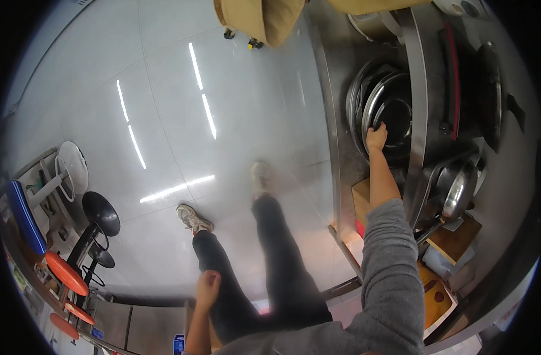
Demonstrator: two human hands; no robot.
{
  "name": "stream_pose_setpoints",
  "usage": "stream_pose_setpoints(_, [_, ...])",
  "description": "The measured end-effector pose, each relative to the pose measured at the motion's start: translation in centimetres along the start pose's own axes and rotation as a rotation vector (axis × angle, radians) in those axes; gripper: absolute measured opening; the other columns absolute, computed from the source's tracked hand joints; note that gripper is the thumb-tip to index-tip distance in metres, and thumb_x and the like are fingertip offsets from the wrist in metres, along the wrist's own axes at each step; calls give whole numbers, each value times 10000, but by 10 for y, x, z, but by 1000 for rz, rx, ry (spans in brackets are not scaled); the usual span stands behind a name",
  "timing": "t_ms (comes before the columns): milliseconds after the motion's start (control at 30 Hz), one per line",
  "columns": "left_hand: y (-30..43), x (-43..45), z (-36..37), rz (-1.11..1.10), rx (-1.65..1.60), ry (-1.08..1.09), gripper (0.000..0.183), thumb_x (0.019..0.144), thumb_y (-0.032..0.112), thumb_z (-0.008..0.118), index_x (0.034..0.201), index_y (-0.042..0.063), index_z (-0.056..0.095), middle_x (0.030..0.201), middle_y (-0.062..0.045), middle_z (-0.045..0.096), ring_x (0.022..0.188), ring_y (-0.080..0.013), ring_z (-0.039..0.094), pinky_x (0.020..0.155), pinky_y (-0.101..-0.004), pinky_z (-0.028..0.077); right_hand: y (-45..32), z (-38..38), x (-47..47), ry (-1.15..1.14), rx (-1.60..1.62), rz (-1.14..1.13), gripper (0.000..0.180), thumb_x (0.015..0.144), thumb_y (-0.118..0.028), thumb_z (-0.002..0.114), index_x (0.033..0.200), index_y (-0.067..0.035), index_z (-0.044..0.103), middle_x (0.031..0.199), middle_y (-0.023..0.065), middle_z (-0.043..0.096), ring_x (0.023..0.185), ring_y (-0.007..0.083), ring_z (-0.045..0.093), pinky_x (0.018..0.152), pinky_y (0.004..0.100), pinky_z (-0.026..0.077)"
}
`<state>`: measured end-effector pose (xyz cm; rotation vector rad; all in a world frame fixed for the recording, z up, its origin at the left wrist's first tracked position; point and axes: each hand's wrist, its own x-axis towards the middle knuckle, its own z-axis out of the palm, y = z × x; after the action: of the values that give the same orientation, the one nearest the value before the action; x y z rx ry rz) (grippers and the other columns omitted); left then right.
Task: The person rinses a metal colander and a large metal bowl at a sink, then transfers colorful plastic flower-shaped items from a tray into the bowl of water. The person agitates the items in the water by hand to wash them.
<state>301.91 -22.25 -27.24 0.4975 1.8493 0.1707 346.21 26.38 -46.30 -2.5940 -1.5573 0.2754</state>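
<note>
My right hand point(377, 139) holds the near rim of a round stainless-steel basin point(371, 106), thumb and fingers on either side of the edge. That basin rests in a stack of larger metal basins point(353, 100) on the lower shelf point(335, 128) of a steel rack. Part of the stack is hidden under the upper shelf's edge point(419, 97). Beside my thigh hangs my left hand point(208, 286), its fingers curled in and nothing visible in them.
Pans point(457, 193), a wooden board point(457, 239) and a yellow box point(434, 293) sit on the rack at right. A cardboard box point(360, 197) stands below. Bar stools point(101, 213) line the left side. Tan fabric point(261, 17) hangs at the top over the glossy tile floor point(235, 111).
</note>
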Motion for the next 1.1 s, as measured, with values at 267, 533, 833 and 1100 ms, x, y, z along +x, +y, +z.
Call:
stream_pose_setpoints(267, [51,51,19,127,-32,2,106,835,117,584,890,27,578,823,-120,577,724,-257,599,658,-336,473,7,-3,12,-60,183,-171,407,774,-137,524,1158,-2,506,1064,247,585,1006,397,549,877,427,430])
stream_pose_setpoints(533, [79,64,16,86,-36,-34,108,829,103,589,909,31,591,843,-108,594,748,-222,613,626,-308,474,-9,-21,0,50,-78,3,444,752,-165,584,1155,5,507,1051,242,594,988,399,556,839,425,441])
stream_pose_setpoints(833, [107,91,25,196,-33,-94,144,815,113,619,933,32,599,856,-102,609,720,-194,607,608,-283,474,14,-40,-20,126,197,-10,332,848,-237,589,1067,11,571,914,240,623,861,403,590,753,395,451])
stream_pose_setpoints(1100, [272,143,94,442,-137,-375,476,811,177,676,1213,10,482,1116,-114,549,988,-179,549,774,-282,493,-29,-111,-94,114,122,-428,171,797,-80,580,912,42,544,861,211,528,822,394,509,719,419,420])
